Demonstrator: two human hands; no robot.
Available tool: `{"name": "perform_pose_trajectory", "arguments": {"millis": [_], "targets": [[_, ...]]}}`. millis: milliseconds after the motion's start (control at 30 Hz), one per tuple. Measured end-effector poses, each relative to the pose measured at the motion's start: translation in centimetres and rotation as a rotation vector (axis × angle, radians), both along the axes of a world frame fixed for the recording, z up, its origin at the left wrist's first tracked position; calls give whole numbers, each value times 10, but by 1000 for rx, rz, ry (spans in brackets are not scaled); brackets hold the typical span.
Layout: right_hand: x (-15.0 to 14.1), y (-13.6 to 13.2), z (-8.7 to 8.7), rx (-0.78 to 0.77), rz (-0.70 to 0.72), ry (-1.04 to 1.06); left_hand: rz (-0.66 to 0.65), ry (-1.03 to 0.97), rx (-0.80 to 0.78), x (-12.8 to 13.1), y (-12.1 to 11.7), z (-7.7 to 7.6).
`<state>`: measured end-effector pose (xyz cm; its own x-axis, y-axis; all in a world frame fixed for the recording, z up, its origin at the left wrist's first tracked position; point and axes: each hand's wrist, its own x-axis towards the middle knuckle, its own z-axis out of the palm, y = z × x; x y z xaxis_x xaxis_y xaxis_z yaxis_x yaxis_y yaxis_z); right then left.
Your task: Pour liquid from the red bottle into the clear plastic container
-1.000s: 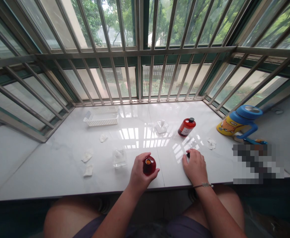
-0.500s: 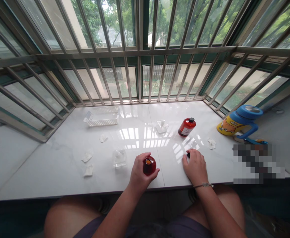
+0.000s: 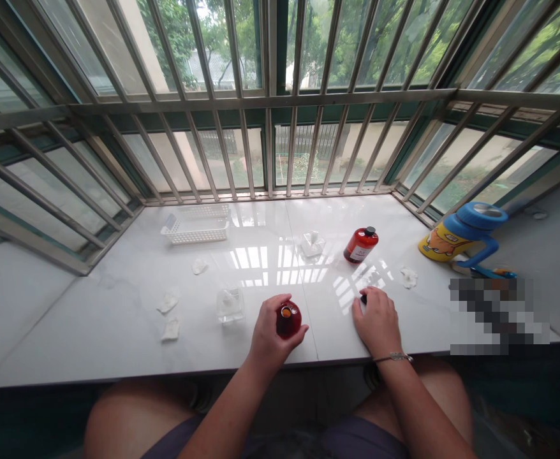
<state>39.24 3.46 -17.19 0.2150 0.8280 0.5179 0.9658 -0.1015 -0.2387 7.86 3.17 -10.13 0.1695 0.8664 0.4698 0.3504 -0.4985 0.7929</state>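
Note:
My left hand [image 3: 273, 328] is wrapped round a dark red bottle [image 3: 289, 320] whose uncapped mouth faces up, near the front edge of the white marbled counter [image 3: 93, 338]. To the right, my right hand [image 3: 379, 319] rests low over the counter, closed on a small black bottle cap [image 3: 363, 299], most of it hidden by the fingers. Behind that hand stands a second red bottle [image 3: 361, 246] with a white label and its black cap on. Left of my left hand is a clear square glass container [image 3: 231, 307] with something white inside.
A similar clear glass container [image 3: 313, 244] stands farther back. Crumpled white tissue pieces [image 3: 170, 329] lie at left, and another tissue [image 3: 409, 277] at right. A white perforated basket [image 3: 196, 234] sits back left, a blue and yellow jug [image 3: 456, 236] at right. Metal bars [image 3: 265, 101] line the window.

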Motion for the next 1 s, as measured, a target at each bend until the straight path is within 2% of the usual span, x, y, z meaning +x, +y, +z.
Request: {"name": "perform_pose_trajectory", "arguments": {"millis": [300, 500, 600, 733, 833, 933, 1000], "targets": [[0, 0, 0, -9, 7, 8, -34, 87, 36, -6, 1, -1], [0, 0, 1, -4, 17, 6, -42, 232, 254, -22, 0, 4], [-2, 0, 2, 3, 21, 21, 50, 274, 364, -37, -6, 17], [-4, -1, 7, 58, 7, 50, 293, 246, 401, -64, -12, 30], [-8, -9, 17, 164, 66, 68, 436, 185, 321, -86, -7, 29], [-27, -24, 28, 238, 293, 136, 453, 145, 90, -104, 4, 21], [-50, -35, 35, 215, 455, 235, 422, 138, -94, -110, 12, 17]]}}
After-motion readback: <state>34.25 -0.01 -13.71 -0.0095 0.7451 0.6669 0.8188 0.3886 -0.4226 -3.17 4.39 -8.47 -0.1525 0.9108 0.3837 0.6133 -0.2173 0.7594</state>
